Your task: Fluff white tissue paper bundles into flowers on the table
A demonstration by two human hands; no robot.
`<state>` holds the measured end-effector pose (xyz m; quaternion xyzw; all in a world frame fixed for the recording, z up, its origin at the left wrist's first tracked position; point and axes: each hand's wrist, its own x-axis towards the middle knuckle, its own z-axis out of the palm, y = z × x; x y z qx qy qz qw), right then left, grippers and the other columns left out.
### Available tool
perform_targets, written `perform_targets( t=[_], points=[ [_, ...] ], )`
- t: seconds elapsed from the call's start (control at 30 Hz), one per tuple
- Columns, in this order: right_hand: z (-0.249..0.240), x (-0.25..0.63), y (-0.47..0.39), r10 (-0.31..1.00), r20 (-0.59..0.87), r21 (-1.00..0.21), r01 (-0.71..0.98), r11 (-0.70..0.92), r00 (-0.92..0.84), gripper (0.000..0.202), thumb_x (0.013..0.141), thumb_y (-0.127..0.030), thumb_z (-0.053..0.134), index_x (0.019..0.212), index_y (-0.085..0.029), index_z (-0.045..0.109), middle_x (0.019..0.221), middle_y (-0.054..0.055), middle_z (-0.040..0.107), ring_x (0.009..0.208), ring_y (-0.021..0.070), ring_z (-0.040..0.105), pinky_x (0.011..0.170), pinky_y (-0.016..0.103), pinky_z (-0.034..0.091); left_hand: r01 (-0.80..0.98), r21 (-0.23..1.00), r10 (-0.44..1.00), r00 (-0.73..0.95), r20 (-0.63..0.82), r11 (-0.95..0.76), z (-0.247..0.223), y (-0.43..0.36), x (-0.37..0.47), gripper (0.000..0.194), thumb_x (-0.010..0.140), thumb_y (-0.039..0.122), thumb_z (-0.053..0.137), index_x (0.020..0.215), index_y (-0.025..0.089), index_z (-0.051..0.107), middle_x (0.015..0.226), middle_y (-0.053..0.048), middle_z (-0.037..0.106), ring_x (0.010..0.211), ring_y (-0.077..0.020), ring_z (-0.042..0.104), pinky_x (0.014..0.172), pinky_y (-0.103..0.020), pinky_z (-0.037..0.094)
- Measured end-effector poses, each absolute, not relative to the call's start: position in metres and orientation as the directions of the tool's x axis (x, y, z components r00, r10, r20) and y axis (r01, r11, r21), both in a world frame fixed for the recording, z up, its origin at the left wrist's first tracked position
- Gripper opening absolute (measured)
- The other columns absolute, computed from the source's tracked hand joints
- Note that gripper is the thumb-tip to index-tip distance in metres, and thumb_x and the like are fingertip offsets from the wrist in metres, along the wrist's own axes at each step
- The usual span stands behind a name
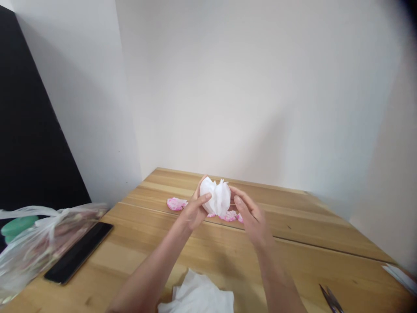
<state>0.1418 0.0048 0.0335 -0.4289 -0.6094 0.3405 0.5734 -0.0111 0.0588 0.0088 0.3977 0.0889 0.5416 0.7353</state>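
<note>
Left hand (pixel 194 211) grips white tissue (pixel 222 199), thumb on its front, above the table (pixel 312 226) toward the far edge; right hand (pixel 253 216), loosely open, is just beside it. Phone (pixel 80 252) lies by the left edge.

Pale walls (pixel 228 87), black panel (pixel 26 108); wooden table (pixel 130 243)
</note>
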Motion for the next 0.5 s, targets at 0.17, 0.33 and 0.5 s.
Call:
perform_targets(
  t=[0.17, 0.33, 0.5],
  points=[
    [0.0355, 0.1408, 0.0049, 0.901, 0.425, -0.888, 0.229, 0.398, 0.083, 0.044, 0.084, -0.051, 0.052, 0.114, -0.020, 0.063, 0.099, 0.008, 0.069, 0.076, 0.0170, 0.065, 0.067, 0.029, 0.054, -0.769, 0.628, 0.889, 0.364, 0.276, 0.121, 0.0066, 0.0651, -0.0103, 0.068, 0.076, 0.027, 0.067, 0.137, 0.031, 0.039, 0.129, -0.006, 0.056, 0.117, -0.0211, 0.052, 0.095, -0.032, 0.043],
    [0.0364, 0.1408, 0.0026, 0.918, 0.396, -0.890, 0.262, 0.374, 0.034, 0.045, 0.085, -0.052, 0.050, 0.109, -0.018, 0.066, 0.091, 0.009, 0.071, 0.078, 0.0191, 0.066, 0.065, 0.028, 0.054, -0.756, 0.647, 0.903, 0.341, 0.262, 0.098, 0.0085, 0.0639, -0.0098, 0.065, 0.076, 0.032, 0.067, 0.135, 0.029, 0.042, 0.126, -0.006, 0.058, 0.113, -0.0211, 0.055, 0.092, -0.031, 0.045],
    [0.0358, 0.1373, 0.0033, 0.905, 0.420, -0.873, 0.303, 0.383, 0.065, 0.042, 0.080, -0.050, 0.056, 0.104, -0.018, 0.069, 0.081, 0.006, 0.071, 0.066, 0.0169, 0.063, 0.058, 0.025, 0.052, -0.731, 0.682, 0.895, 0.304, 0.327, -0.001, 0.0107, 0.0589, -0.0090, 0.079, 0.072, 0.038, 0.071, 0.140, 0.030, 0.034, 0.125, -0.007, 0.057, 0.110, -0.0213, 0.057, 0.092, -0.032, 0.045]
  ],
)
